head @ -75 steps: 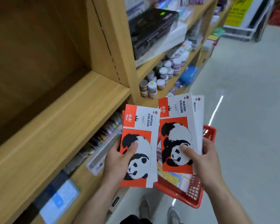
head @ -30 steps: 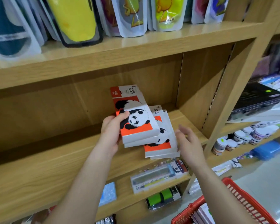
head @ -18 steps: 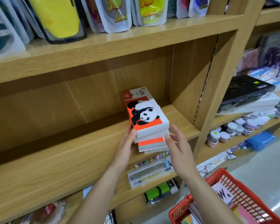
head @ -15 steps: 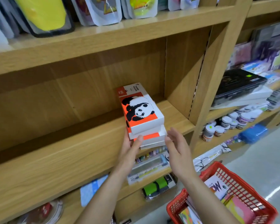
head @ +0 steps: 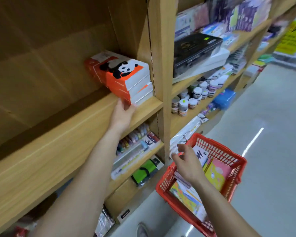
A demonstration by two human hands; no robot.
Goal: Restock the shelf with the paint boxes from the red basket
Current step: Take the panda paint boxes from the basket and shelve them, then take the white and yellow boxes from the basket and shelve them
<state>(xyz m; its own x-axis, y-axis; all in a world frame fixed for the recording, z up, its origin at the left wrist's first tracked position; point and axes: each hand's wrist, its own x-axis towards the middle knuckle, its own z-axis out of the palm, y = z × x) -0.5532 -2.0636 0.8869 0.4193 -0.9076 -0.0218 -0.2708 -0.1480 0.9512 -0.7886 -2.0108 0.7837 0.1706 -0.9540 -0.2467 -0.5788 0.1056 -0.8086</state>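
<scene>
To my right a flat black case (head: 196,52) lies on a white box (head: 217,59). Below them stand small white-lidded paint jars (head: 195,94). Lower down I see a green pouch with black straps (head: 146,171) and the pale glossy floor (head: 272,151).

no txt legible: print on paint boxes (head: 121,74) at shelf (head: 75,127) rt end too blurred; big dark "w"-like mark on white box (head: 201,155) in red basket (head: 217,149); yellow sign (head: 292,38) unreadable.
</scene>
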